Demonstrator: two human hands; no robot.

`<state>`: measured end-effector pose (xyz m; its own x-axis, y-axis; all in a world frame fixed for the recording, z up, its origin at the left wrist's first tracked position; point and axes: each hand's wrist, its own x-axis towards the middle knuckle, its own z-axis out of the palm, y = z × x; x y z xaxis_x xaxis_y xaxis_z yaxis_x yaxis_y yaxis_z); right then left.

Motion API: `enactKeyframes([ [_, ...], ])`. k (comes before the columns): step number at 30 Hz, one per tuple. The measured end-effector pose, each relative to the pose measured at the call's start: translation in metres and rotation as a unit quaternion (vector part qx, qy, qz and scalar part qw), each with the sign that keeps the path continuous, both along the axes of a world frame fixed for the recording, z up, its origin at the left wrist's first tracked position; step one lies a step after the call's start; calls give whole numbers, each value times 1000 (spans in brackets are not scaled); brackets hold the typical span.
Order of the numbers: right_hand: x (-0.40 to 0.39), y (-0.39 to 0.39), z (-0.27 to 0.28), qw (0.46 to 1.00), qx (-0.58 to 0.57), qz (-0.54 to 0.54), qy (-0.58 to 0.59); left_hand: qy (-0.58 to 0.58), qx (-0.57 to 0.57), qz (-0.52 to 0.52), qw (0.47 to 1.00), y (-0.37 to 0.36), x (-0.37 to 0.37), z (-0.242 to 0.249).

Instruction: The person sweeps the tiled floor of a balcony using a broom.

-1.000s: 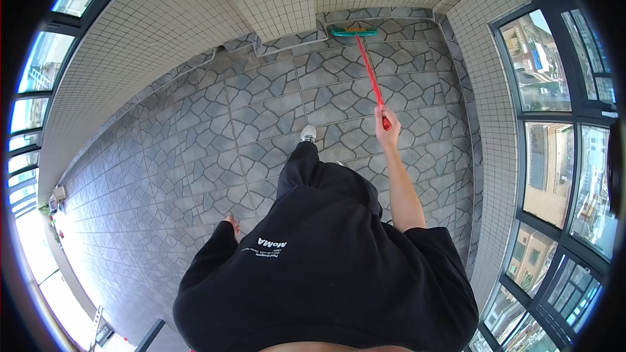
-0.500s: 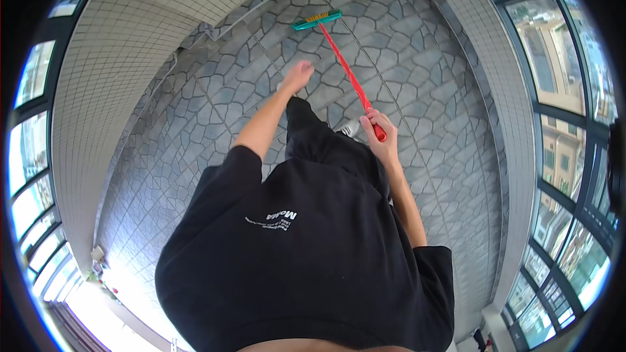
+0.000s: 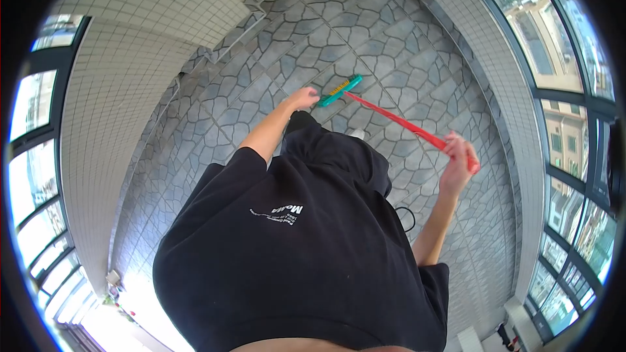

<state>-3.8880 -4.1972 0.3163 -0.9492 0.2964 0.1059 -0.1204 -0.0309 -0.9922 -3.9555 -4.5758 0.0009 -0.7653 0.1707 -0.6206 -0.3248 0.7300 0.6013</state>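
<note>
A broom with a red handle, a teal head and yellow bristles slants across the view. My right hand is wrapped round the end of its handle, out to the right of my body. The broom's head lies tilted in front of my legs, bristles facing away from me. Beside the near left end of the head is my left hand, its fingers partly stretched toward it. Whether those fingertips touch the head I cannot make out.
Grey stone-patterned tiles cover the floor. Tiled low walls and windows curve round both sides. A thin black loop shows beside my right hip. Small objects stand at the lower left.
My right hand has swung outward to the right with the handle. The broom's head has come closer to me and turned. My left hand has moved slightly lower, and the head is now beside it.
</note>
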Motion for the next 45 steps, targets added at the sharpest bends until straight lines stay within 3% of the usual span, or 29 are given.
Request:
enactKeyframes([
  [1, -22, -10, -5, 1000, -2, 12, 1, -13, -12, 35, 999, -24, 13, -12],
  [3, -67, -36, -13, 974, -105, -157, 124, -26, -23, 82, 996, -74, 37, -24],
  [5, -106, -67, 3, 976, -121, -142, 115, -10, -30, 225, 974, -118, 69, -27],
  [6, -122, -84, 17, 975, -137, -141, 109, -10, -31, 237, 971, -139, 85, -31],
  [8, -139, -137, 54, 976, -148, -110, 112, -51, -3, 386, 921, -179, 118, -41],
  [13, -176, -230, 76, 978, -163, -51, 120, -37, -48, 494, 867, -234, 210, -73],
  [15, -192, -265, 65, 971, -191, -54, 132, -46, -51, 509, 858, -235, 232, -60],
  [17, -203, -303, 42, 971, -184, -16, 151, -194, -19, 519, 832, -223, 231, -24],
  [18, -204, -321, 26, 970, -174, 12, 169, -199, -18, 524, 828, -219, 233, -21],
  [20, -205, -353, -14, 973, -46, 88, 208, -185, 9, 478, 859, -212, 233, -23],
  [22, -187, -382, -59, 979, -78, 161, 99, -143, 8, 468, 872, -203, 225, -33],
  [24, -161, -398, -79, 972, 32, 229, -35, -93, 43, 461, 881, -201, 217, -61],
  [25, -146, -404, -100, 967, 60, 249, 1, -90, 81, 464, 878, -202, 211, -78],
  [27, -120, -402, -120, 961, 91, 258, 22, -61, 95, 479, 870, -194, 175, -48],
  [29, -95, -388, -124, 925, 154, 338, 80, 21, 50, 406, 912, -194, 149, -40],
  [33, -53, -353, -132, 905, 264, 322, 81, 58, 6, 315, 947, -192, 84, -8],
  [35, -36, -328, -151, 911, 275, 301, 63, 20, -32, 216, 976, -199, 58, -10],
  [37, -14, -294, -151, 906, 307, 292, 22, 31, -118, 111, 986, -187, 34, 21],
  [41, 38, -219, -154, 905, 317, 282, -13, 80, -134, 59, 986, -132, 32, 28],
  [43, 65, -183, -153, 912, 307, 270, -21, 109, -85, -31, 990, -84, 52, 23],
  [45, 96, -147, -136, 924, 281, 244, -93, 122, -41, -47, 991, -25, 86, 26],
])
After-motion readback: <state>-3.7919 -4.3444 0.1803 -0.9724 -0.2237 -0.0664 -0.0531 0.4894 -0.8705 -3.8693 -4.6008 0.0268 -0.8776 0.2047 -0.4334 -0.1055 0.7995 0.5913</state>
